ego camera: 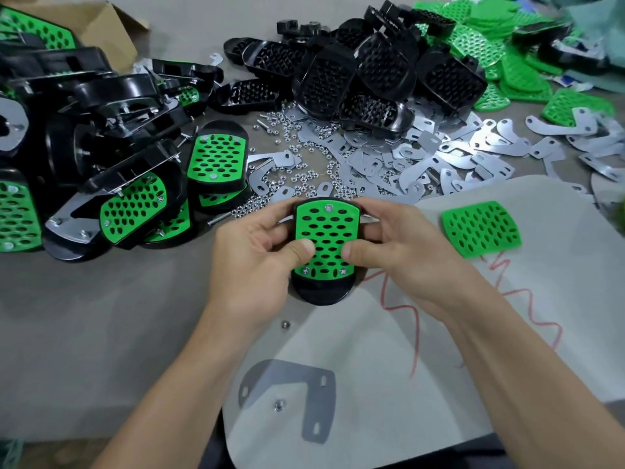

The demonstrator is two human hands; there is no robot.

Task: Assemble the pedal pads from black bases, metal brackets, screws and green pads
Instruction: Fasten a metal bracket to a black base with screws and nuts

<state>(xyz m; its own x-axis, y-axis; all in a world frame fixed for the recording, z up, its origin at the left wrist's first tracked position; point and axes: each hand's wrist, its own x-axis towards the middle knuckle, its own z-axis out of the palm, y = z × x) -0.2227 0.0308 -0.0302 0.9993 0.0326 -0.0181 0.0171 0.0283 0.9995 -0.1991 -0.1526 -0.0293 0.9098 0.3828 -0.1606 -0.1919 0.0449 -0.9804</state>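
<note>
A pedal pad point(325, 231), a green perforated pad on a black base with three screw heads showing, is held upright-facing at the centre. My left hand point(257, 262) grips its left side with the thumb pressed on the green face. My right hand point(395, 248) grips its right side, thumb also on the green face. A metal bracket tip pokes out behind the right edge. A loose green pad point(480, 228) lies to the right on the white board. A bent metal bracket point(297, 397) lies near me with a nut point(279, 405) beside it.
Finished pedal pads point(132, 204) are piled at the left beside a cardboard box point(105, 25). Black bases point(355, 76) heap at the back centre, green pads point(480, 45) at back right. Metal brackets point(439, 157) and small nuts point(304, 177) are strewn across the middle.
</note>
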